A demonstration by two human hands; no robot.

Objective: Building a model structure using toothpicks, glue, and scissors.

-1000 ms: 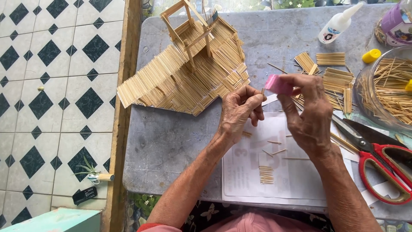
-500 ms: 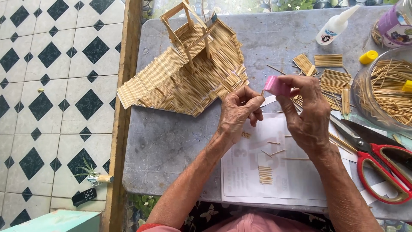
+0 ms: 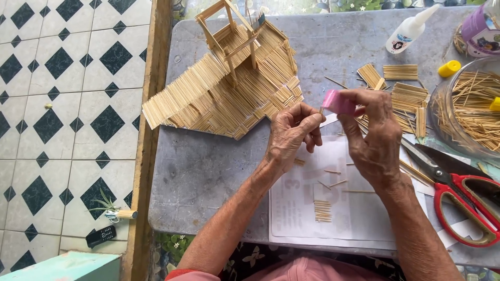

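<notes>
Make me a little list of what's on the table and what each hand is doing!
left hand: pinches a thin stick by its tip
right hand: holds a small pink tool against the stick
model: stick-built house, on the grey table
paper sheet: under the hands, with cut stick pieces
scissors: red-handled, at the right
glue bottle: white, lying near the far edge
bowl: clear, full of sticks

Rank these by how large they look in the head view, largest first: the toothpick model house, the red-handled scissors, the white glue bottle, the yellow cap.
1. toothpick model house
2. red-handled scissors, partly cut off at the frame's edge
3. white glue bottle
4. yellow cap
</notes>
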